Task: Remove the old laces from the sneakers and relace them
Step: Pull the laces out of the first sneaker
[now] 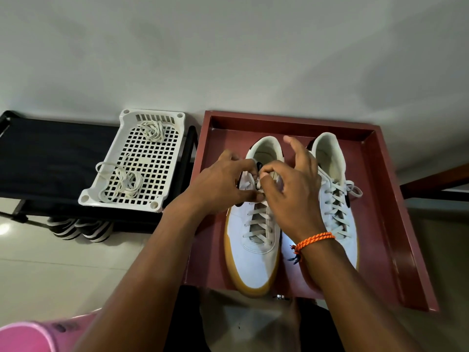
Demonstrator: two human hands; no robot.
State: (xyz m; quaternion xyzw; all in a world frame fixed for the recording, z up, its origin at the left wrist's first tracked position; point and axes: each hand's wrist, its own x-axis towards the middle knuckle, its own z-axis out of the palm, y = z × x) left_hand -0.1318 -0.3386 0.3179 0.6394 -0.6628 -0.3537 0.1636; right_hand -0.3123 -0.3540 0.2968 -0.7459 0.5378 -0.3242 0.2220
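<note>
Two white sneakers sit side by side in a red tray [380,199], toes toward its near edge, heels toward the far edge. Both hands work at the top eyelets of the left sneaker [250,240]. The left hand [223,184] has its fingers curled in a pinch grip at the lace near the tongue, and the right hand [286,189] pinches with thumb and forefinger just beside it, its other fingers spread loosely above the collar; what exactly each pinch holds is hidden by the fingers, though it looks like lace [258,219]. The right sneaker [335,199] is fully laced, its loose end lying off to the tray's right side. Two bundles of laces [152,132] lie in the white basket [132,161] left of the tray. The main risk, as I judge it, is a blind pull: with the knot covered by the fingers, tugging the wrong strand would tighten it rather than free it. A hard pull could also drag the unheld sneaker across the tray into its neighbour. Laces could also get mixed up, since all are the same pale colour.
</note>
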